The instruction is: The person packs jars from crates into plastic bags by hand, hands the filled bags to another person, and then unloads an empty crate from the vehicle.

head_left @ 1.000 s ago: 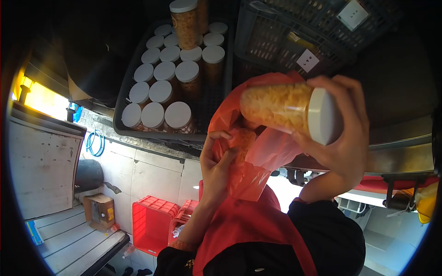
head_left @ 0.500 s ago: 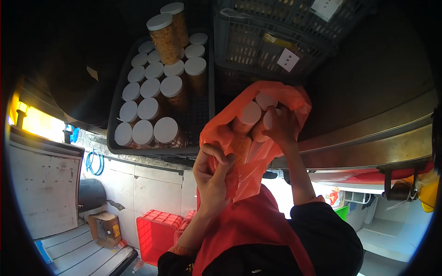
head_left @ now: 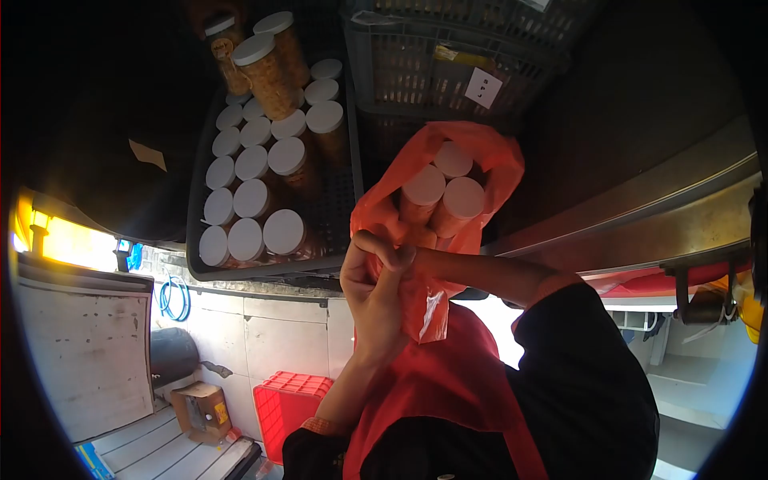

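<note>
My left hand (head_left: 374,300) is closed on the near left edge of a translucent red plastic bag (head_left: 500,160). Three white-lidded jars (head_left: 422,186) stand together inside the bag's open mouth, with another orange shape just below them. My right forearm reaches leftward across the front of the bag, and my right hand (head_left: 418,261) is mostly hidden behind my left, so its fingers cannot be made out. Left of the bag, a dark crate (head_left: 356,172) holds several jars (head_left: 284,232) with white lids. More jars (head_left: 270,80) rise above the others at its back.
At the top left, a jar (head_left: 230,60) stands below a dim shape that may be another person's hand. Dark crates (head_left: 408,72) with a paper label are stacked behind the bag. A red crate (head_left: 288,408), a cardboard box (head_left: 200,412) and a blue hose (head_left: 174,298) are lower left.
The jar that my right hand held is now in the bag. My right hand has left the jars and crossed to my left hand. Another jar has appeared at the crate's back left.
</note>
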The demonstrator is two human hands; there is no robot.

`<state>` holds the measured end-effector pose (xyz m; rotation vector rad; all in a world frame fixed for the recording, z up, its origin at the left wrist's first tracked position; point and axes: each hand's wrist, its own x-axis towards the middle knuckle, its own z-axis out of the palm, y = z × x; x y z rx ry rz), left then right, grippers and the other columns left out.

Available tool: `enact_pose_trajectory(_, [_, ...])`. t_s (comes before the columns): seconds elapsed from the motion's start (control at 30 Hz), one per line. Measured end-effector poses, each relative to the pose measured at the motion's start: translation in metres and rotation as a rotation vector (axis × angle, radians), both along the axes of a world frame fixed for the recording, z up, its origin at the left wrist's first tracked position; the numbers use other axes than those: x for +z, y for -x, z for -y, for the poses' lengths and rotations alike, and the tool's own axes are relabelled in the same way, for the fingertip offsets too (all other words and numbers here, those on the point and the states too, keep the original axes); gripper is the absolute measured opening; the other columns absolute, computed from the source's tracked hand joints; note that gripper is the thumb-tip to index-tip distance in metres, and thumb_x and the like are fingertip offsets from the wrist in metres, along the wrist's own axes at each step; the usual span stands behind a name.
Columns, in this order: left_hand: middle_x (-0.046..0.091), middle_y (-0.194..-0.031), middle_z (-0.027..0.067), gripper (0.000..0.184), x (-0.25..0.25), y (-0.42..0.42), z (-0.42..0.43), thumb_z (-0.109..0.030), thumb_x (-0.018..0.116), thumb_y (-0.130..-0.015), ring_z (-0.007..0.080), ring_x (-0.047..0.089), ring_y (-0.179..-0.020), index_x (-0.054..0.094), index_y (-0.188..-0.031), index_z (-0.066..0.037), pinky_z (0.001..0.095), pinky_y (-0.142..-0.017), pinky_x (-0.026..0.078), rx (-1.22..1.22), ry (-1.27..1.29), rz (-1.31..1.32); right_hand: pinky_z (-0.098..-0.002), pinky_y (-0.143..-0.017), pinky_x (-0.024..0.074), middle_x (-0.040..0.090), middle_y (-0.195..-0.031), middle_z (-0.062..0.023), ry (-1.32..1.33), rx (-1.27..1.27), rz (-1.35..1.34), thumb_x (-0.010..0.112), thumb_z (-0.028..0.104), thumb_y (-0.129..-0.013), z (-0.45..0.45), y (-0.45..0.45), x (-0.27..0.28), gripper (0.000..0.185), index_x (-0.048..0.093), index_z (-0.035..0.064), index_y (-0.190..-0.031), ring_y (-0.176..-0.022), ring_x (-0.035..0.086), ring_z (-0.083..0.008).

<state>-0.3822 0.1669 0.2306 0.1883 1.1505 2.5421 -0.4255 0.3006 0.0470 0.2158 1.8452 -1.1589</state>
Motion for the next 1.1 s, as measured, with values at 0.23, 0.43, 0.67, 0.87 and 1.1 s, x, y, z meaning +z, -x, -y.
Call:
enact_pose_trajectory(0.23, [0.037,-0.070,-0.0044,0.031,-0.002,0.006,-0.002,0.009,0.059,-0.090,0.0043,0.036,-0.061,0.040,-0.079,-0.012,0.0219,-0.057,0.031,0.074,-0.031,0.015,-0.0373,-0.094,0.0495,0.065,-0.116,-0.0073,-0.059,0.142,-0.299,0.076,0.010,-0.074,0.003,-0.009,0.010,0.049,0.062,0.0075,-0.120,-0.113,0.060,-0.0226])
enact_pose_trajectory(0.43, [0.036,-0.066,-0.0052,0.030,0.012,0.009,0.022,0.009,0.057,-0.090,0.0038,0.033,-0.056,0.040,-0.077,-0.012,0.0226,-0.051,0.028,0.141,0.113,0.033,-0.0373,-0.098,0.0494,0.062,-0.124,-0.0064,-0.109,0.261,-0.698,0.078,0.003,-0.071,-0.014,-0.024,0.044,0.059,0.058,0.0082,-0.126,-0.120,0.058,-0.0222])
enact_pose_trajectory(0.67, [0.046,-0.072,-0.0051,0.020,0.014,0.032,0.049,0.009,0.056,-0.088,0.0012,0.039,-0.060,0.051,-0.082,-0.009,0.0181,-0.054,0.031,0.096,0.322,-0.051,-0.0400,-0.101,0.0464,0.055,-0.129,-0.0130,-0.185,-0.096,-0.947,0.081,0.012,-0.066,-0.060,-0.043,0.097,0.075,0.049,0.0071,-0.135,-0.127,0.051,-0.0304])
enact_pose_trajectory(0.87, [0.049,-0.075,-0.0046,0.017,0.022,0.026,0.053,0.010,0.056,-0.086,0.0012,0.042,-0.064,0.054,-0.085,-0.007,0.0173,-0.059,0.033,-0.075,0.403,-0.017,-0.0457,-0.098,0.0410,0.053,-0.125,-0.0141,-0.705,0.096,-1.159,0.082,0.024,-0.059,-0.050,-0.013,0.062,0.081,0.050,0.0048,-0.131,-0.115,0.052,-0.0327])
enact_pose_trajectory(1.1, [0.053,-0.087,-0.0036,0.015,0.005,0.027,0.048,0.009,0.056,-0.091,0.0005,0.043,-0.068,0.057,-0.091,-0.006,0.0163,-0.059,0.033,0.131,0.322,-0.013,-0.0481,-0.089,0.0448,0.058,-0.117,-0.0107,-1.008,0.099,-1.322,0.078,0.019,-0.072,-0.028,-0.013,0.084,0.055,0.057,0.0081,-0.122,-0.109,0.056,-0.0295])
